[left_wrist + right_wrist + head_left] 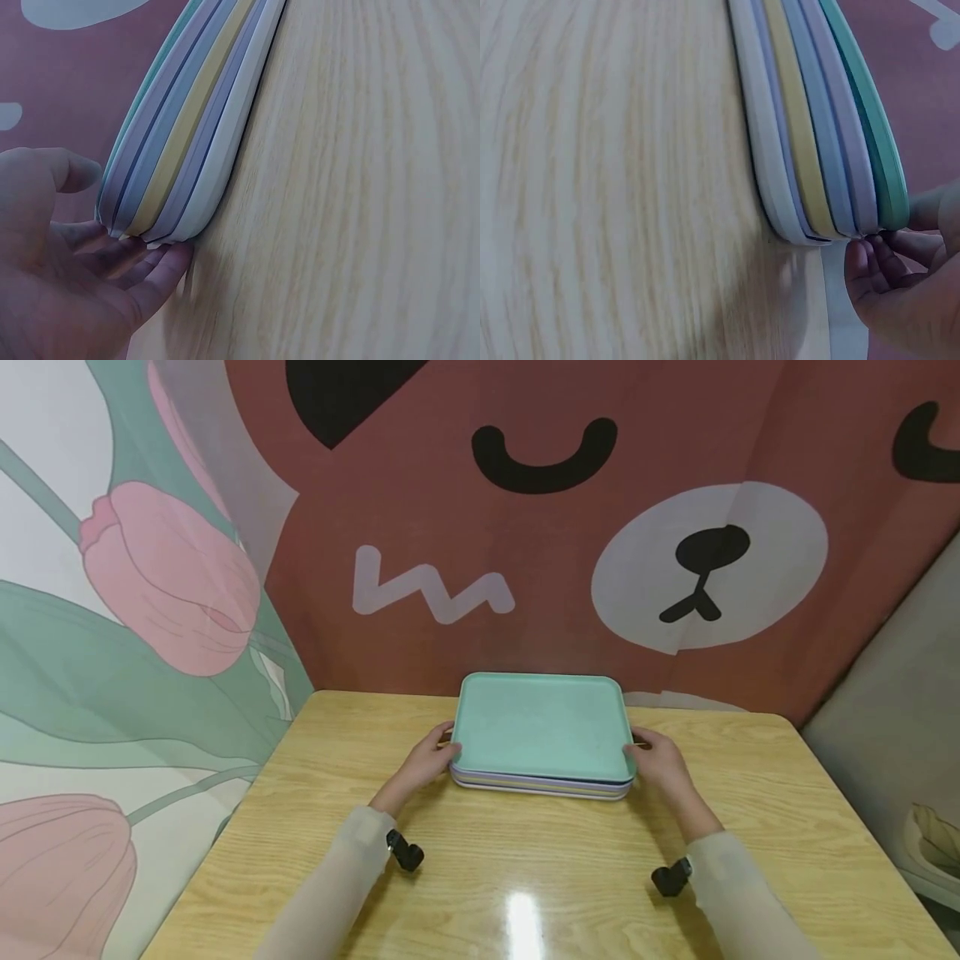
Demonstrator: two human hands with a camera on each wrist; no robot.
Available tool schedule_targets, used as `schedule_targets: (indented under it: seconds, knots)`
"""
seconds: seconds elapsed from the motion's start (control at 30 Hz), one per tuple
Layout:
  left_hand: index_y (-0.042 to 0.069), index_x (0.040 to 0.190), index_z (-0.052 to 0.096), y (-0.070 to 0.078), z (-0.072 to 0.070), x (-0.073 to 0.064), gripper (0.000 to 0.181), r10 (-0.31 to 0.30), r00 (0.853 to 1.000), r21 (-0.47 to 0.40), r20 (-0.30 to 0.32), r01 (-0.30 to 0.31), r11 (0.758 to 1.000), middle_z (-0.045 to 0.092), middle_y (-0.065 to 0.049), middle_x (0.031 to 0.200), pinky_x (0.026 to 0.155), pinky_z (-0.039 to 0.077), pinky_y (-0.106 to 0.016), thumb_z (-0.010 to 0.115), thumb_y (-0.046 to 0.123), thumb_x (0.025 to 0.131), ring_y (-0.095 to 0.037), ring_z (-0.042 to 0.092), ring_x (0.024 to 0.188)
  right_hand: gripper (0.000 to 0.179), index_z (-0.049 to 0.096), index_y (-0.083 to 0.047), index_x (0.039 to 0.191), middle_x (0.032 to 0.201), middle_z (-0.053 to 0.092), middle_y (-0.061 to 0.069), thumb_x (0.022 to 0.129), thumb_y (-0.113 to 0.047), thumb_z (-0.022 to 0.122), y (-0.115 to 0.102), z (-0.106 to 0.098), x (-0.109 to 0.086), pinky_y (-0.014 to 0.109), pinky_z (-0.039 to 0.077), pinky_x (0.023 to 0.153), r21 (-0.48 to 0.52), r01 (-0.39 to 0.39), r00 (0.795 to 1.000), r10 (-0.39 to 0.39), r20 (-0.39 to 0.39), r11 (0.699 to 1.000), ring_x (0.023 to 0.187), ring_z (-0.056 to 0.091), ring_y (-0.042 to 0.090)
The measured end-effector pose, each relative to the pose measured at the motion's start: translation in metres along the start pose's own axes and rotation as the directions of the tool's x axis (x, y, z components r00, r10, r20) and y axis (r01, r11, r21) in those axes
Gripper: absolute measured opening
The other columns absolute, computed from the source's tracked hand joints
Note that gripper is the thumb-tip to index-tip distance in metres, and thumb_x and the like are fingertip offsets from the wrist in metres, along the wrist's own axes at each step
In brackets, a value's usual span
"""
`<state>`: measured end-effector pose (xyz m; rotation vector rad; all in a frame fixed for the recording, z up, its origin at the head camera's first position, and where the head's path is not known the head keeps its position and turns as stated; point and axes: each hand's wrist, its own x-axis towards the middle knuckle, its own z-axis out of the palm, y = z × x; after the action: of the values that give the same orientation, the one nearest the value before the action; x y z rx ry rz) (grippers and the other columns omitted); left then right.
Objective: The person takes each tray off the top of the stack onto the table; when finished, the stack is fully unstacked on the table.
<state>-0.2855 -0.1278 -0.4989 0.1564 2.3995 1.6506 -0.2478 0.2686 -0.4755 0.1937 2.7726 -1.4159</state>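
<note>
A stack of several rectangular trays stands on the table, with a mint green tray [543, 727] on top. Below it, the left wrist view shows the edges of lavender, blue, yellow [187, 127], purple and white [225, 150] trays. At the stack's left end, my left hand [429, 756] touches the tray edges with extended fingertips, its thumb beside the green rim. My right hand [663, 764] pinches the right end of the green tray, thumb over the rim and fingers [889, 259] beneath it. A narrow gap shows under the green tray there.
The stack rests on a wood-grain table [465, 868] near its far edge. Behind stands a brown cloth backdrop [420, 652] with a bear's face; a tulip-patterned cloth [172, 577] hangs at the left. A pale surface [885, 710] is at the right.
</note>
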Motion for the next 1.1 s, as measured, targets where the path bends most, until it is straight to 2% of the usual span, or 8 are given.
schedule_targets:
  seconds: [0.17, 0.23, 0.43, 0.53, 0.63, 0.7, 0.8, 1.1]
  knots:
    - [0.005, 0.156, 0.034, -0.002, 0.001, 0.002, 0.056, 0.004, 1.0, -0.058, -0.009, -0.005, 0.998, 0.044, -0.025, 0.151, 0.101, 0.052, -0.047, 0.052, 0.019, 0.105, -0.039, 0.05, 0.133, 0.054, 0.034, 0.0, 0.156, 0.155, 0.039, 0.028, 0.107, -0.017, 0.048, -0.002, -0.006, -0.004, 0.051, 0.041, 0.112, 0.189, -0.09, 0.996, 0.085, 0.031, 0.978, 0.141, 0.039, 0.041]
    - [0.003, 0.156, 0.035, -0.002, 0.002, 0.002, 0.056, 0.017, 1.0, -0.072, -0.018, -0.018, 0.997, 0.046, -0.026, 0.149, 0.099, 0.053, -0.047, 0.051, 0.016, 0.104, -0.039, 0.052, 0.13, 0.055, 0.033, -0.001, 0.157, 0.157, 0.036, 0.027, 0.107, -0.018, 0.048, 0.0, -0.01, -0.004, 0.045, 0.044, 0.11, 0.25, -0.109, 0.994, 0.103, 0.036, 0.962, 0.14, 0.04, 0.038]
    - [0.004, 0.153, 0.039, -0.006, 0.002, 0.002, 0.055, 0.044, 0.998, -0.072, -0.034, -0.047, 0.996, 0.051, -0.026, 0.145, 0.094, 0.056, -0.046, 0.052, 0.011, 0.1, -0.036, 0.056, 0.124, 0.061, 0.03, -0.004, 0.158, 0.157, 0.035, 0.024, 0.106, -0.024, 0.053, 0.008, -0.023, -0.007, 0.017, 0.051, 0.087, 0.406, -0.165, 0.986, 0.143, 0.084, 0.899, 0.113, 0.056, 0.012]
    - [0.005, 0.153, 0.04, -0.008, 0.0, 0.004, 0.056, 0.047, 0.998, -0.083, -0.03, -0.05, 0.995, 0.051, -0.025, 0.144, 0.091, 0.057, -0.044, 0.054, 0.007, 0.098, -0.036, 0.056, 0.124, 0.065, 0.027, -0.004, 0.159, 0.148, 0.044, 0.02, 0.105, -0.022, 0.057, 0.014, -0.029, -0.008, 0.017, 0.053, 0.083, 0.479, -0.178, 0.984, 0.141, 0.113, 0.86, 0.096, 0.058, -0.002]
    - [0.005, 0.153, 0.04, -0.01, -0.002, 0.004, 0.059, 0.051, 0.998, -0.1, -0.021, -0.053, 0.994, 0.051, -0.025, 0.144, 0.09, 0.058, -0.042, 0.055, 0.005, 0.096, -0.037, 0.056, 0.126, 0.068, 0.023, -0.002, 0.16, 0.125, 0.059, 0.004, 0.104, -0.02, 0.059, 0.02, -0.034, -0.01, 0.018, 0.054, 0.081, 0.549, -0.177, 0.984, 0.127, 0.129, 0.817, 0.09, 0.062, -0.004]
    - [0.005, 0.153, 0.04, -0.011, -0.003, 0.004, 0.06, 0.052, 0.999, -0.116, -0.014, -0.053, 0.992, 0.051, -0.026, 0.144, 0.089, 0.058, -0.041, 0.057, 0.004, 0.095, -0.038, 0.055, 0.126, 0.07, 0.021, -0.002, 0.16, 0.109, 0.061, -0.011, 0.103, -0.018, 0.059, 0.023, -0.039, -0.012, 0.017, 0.054, 0.081, 0.585, -0.176, 0.984, 0.118, 0.136, 0.792, 0.09, 0.063, -0.004]
    - [0.005, 0.153, 0.04, -0.012, -0.004, 0.005, 0.061, 0.054, 0.999, -0.136, -0.005, -0.054, 0.989, 0.05, -0.026, 0.145, 0.088, 0.058, -0.041, 0.058, 0.004, 0.095, -0.04, 0.055, 0.127, 0.072, 0.019, 0.0, 0.16, 0.098, 0.062, -0.019, 0.103, -0.017, 0.06, 0.027, -0.045, -0.016, 0.018, 0.054, 0.079, 0.621, -0.174, 0.984, 0.114, 0.136, 0.764, 0.089, 0.063, -0.002]
    - [0.004, 0.154, 0.039, -0.013, -0.005, 0.005, 0.06, 0.056, 0.998, -0.157, 0.018, -0.052, 0.986, 0.047, -0.027, 0.147, 0.09, 0.057, -0.041, 0.057, 0.001, 0.096, -0.04, 0.053, 0.129, 0.074, 0.019, -0.005, 0.16, 0.102, 0.061, -0.028, 0.102, -0.022, 0.063, 0.047, -0.065, -0.026, 0.017, 0.053, 0.079, 0.62, -0.235, 0.972, 0.171, 0.162, 0.748, 0.09, 0.062, -0.004]
